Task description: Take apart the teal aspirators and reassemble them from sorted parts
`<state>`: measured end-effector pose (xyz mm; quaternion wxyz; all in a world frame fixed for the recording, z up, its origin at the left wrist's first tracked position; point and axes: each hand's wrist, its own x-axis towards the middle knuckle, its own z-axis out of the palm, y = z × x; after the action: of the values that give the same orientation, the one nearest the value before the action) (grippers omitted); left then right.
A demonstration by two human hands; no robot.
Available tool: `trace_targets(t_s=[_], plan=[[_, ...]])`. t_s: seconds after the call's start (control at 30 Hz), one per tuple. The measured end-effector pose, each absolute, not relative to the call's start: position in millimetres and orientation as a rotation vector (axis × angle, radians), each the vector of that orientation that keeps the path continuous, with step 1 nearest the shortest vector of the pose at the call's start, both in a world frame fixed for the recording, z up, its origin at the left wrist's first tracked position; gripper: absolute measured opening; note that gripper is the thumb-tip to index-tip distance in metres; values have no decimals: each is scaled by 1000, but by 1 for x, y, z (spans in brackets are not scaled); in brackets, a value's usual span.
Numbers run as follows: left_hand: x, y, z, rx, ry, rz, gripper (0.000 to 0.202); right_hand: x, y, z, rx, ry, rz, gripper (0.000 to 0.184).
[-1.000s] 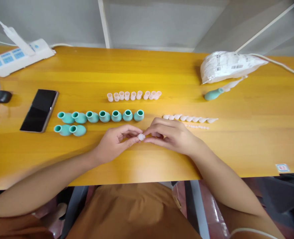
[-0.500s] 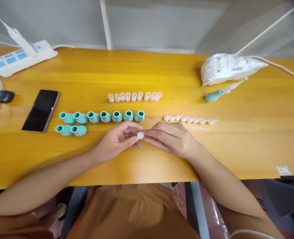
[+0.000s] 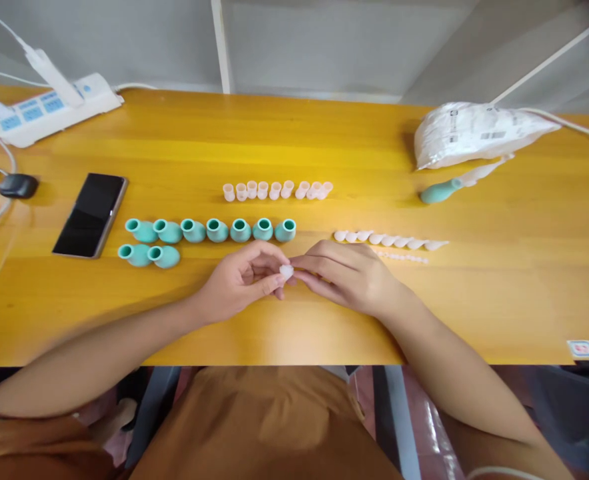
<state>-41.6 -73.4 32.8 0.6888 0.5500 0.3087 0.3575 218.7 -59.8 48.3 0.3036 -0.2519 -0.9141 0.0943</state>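
the left hand [image 3: 242, 283] and the right hand [image 3: 347, 277] meet low over the yellow tabletop [image 3: 294, 327]. both have the fingers closed in a pinch on one small white piece [image 3: 286, 271], maybe a soft cap, it is too small to tell. just behind them is a row of teal bulbs [image 3: 217, 231], and further back a row of pale cups [image 3: 274, 190]. white tips [image 3: 389, 239] lie near the right hand.
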Motion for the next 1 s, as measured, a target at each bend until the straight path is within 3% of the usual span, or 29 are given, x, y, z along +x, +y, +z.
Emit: trace_targets(t_s=[0.23,0.73,1.0], plan=[[-44,-73,32,1263,694,800,22,217,-59,44,-635,-2338,373,23],[-46,-77,28,1413,680,866,14,218,-59,43,-569,-2349,372,17],[-46,-76,25,1437,670,898,21,215,-59,42,-605,-2299,408,19]])
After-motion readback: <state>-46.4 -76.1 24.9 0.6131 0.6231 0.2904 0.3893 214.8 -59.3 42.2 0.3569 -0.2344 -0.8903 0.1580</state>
